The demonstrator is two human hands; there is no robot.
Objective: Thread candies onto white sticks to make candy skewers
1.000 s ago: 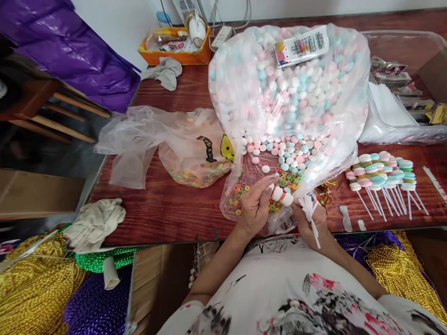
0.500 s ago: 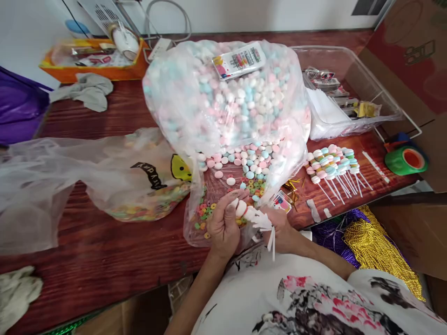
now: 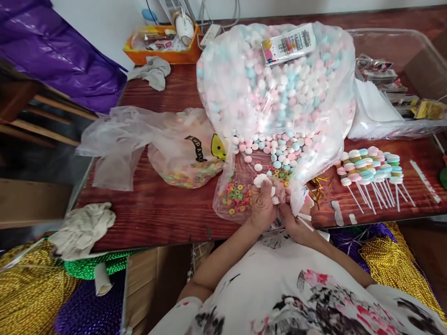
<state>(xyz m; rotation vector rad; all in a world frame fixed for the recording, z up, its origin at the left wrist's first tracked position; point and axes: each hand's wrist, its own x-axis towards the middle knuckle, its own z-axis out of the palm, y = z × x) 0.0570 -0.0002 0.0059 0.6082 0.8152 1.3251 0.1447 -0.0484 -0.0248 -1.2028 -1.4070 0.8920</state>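
Fingers curled, my left hand (image 3: 263,208) grips white round candies (image 3: 261,180) over the front of an open clear plastic bag (image 3: 225,195). Close beside it, my right hand (image 3: 295,224) is closed around thin white sticks (image 3: 306,222), whose ends poke out to the right. The fingers partly hide the candies and the sticks where the hands meet. Small coloured rings (image 3: 237,197) lie in the bag's mouth, with loose pastel candies (image 3: 279,151) behind them. To the right lie several finished-looking candy skewers (image 3: 373,167) on white sticks.
A tied bag of coloured rings (image 3: 188,172) lies left. Behind stands the large bag of pastel candies, a printed packet (image 3: 289,44) on top. A clear tub (image 3: 391,125) is at right, an orange box (image 3: 160,56) at back left. A crumpled cloth (image 3: 85,228) sits near the left edge.
The view has swung left and slightly down, so the table contents appear shifted right. Both hands have drawn closer together; the fanned sticks in my right hand are now mostly hidden.
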